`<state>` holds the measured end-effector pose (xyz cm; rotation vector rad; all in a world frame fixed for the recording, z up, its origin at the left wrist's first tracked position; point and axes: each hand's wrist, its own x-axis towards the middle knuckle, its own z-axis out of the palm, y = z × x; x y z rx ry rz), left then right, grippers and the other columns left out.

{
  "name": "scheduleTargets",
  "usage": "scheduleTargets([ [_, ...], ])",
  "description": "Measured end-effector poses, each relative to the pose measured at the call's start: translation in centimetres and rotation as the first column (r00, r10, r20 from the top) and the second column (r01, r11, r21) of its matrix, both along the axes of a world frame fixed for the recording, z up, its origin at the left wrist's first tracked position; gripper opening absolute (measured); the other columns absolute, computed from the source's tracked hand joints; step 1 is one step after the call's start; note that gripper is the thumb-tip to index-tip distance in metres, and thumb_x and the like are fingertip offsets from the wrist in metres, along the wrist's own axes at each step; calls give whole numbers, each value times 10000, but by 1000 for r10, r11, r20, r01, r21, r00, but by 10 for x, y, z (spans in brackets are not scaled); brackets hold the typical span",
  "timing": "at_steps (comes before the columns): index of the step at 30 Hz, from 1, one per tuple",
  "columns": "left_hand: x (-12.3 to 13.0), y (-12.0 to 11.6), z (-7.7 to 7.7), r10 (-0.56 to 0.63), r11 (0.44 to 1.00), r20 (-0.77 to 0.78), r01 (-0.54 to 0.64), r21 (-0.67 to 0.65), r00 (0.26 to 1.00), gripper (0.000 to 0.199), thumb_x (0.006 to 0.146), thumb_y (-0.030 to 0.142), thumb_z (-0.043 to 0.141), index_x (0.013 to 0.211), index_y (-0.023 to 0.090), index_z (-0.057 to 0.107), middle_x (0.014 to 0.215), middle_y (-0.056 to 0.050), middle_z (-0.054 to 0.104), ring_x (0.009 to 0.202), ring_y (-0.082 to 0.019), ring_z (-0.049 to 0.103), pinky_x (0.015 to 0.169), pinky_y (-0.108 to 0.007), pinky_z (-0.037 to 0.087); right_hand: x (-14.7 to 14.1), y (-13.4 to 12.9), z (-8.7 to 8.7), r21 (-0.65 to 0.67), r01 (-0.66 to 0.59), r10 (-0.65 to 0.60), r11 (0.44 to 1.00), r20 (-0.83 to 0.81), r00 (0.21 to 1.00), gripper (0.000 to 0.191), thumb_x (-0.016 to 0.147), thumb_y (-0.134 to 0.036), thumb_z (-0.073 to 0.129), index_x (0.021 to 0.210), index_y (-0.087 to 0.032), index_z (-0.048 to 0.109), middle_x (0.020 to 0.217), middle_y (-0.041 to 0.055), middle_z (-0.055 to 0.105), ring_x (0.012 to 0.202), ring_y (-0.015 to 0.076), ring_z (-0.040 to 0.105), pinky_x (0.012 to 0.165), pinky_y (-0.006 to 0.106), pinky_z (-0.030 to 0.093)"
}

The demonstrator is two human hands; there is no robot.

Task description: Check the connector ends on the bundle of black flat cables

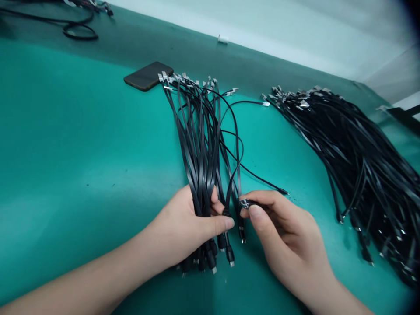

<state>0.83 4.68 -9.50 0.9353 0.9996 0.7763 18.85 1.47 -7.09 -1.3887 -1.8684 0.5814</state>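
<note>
My left hand (200, 218) is closed around a bundle of flat black cables (200, 153), near their lower ends. Small plugs with metal tips (211, 262) hang out below my palm, and my thumb presses across the front of the bundle. My right hand (285, 236) pinches a small dark piece with a shiny metal end, which looks like a cable connector (245, 203), just right of the bundle. A few loose cables curve out between the hands; one ends in a plug (282, 191) on the mat behind my right fingers.
A large pile of similar black cables (354, 144) lies on the right of the green mat (82, 153). A dark phone (148, 76) rests behind the bundle's far ends. Another cable (80, 31) is coiled at the back left. A pale wall (295, 30) borders the table's rear.
</note>
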Motion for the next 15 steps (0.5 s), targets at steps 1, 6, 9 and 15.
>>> scheduleTargets([
  [1,0,0,1,21,1000,-30,-21,7,999,308,636,180,803,733,203,512,644,90,553,566,-80,516,562,-227,431,0,0,1,5,2,-2,1000,15,1000,120,992,-225,540,1016,-241,656,786,-8,722,663,145,681,574,263,513],
  [6,1,0,4,47,999,-80,-47,-4,996,303,627,184,793,723,206,506,628,93,523,554,-87,500,534,-226,401,-1,-1,5,-43,-38,41,998,82,996,147,991,-232,539,1004,-224,685,797,19,744,666,168,694,542,269,516],
  [9,1,0,4,49,999,-57,-50,-19,997,301,623,183,790,730,209,509,638,87,534,564,-94,502,541,-232,406,-3,0,5,-79,-66,74,995,100,992,164,987,-226,541,995,-219,705,799,22,746,677,171,703,526,262,516],
  [15,0,0,4,36,999,-66,-36,1,997,269,639,167,769,724,205,516,635,92,532,566,-85,491,546,-223,390,-5,2,5,-118,-65,71,991,55,996,175,983,-216,554,987,-212,728,764,0,741,608,130,660,483,221,486],
])
